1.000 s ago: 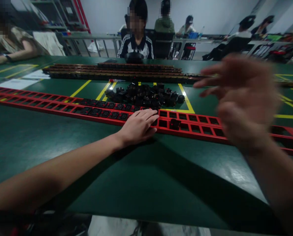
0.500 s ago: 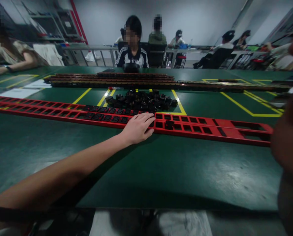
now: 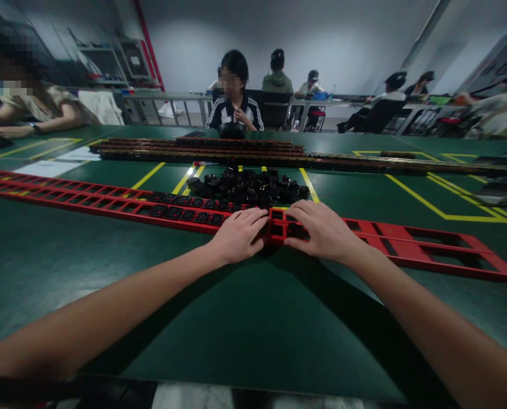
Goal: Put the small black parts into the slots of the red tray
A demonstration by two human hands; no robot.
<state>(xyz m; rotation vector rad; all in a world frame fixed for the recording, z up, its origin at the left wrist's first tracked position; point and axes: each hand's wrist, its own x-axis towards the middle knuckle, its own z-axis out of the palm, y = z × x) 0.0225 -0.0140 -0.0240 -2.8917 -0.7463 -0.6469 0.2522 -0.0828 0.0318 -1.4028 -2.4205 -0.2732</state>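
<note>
A long red frame (image 3: pixel 406 243) with rows of rectangular slots lies across the green table (image 3: pixel 244 318). Black sockets (image 3: pixel 180 214) fill some of its slots left of my hands. My left hand (image 3: pixel 238 234) rests flat on the frame, fingers stretched out over the slots. My right hand (image 3: pixel 321 230) lies flat on the frame just to the right, fingers pointing left. A few empty slots show between the two hands. A pile of loose black sockets (image 3: pixel 248 184) sits right behind the frame.
Stacked dark long strips (image 3: pixel 202 146) run across the far side of the table. Yellow lines (image 3: pixel 423 200) mark the tabletop. A person (image 3: pixel 234 105) sits opposite and another person (image 3: pixel 27 111) at the far left. More people work at tables behind.
My right hand has come down from the air at the right and now lies on the red frame beside my left hand. The view has tilted up a little.
</note>
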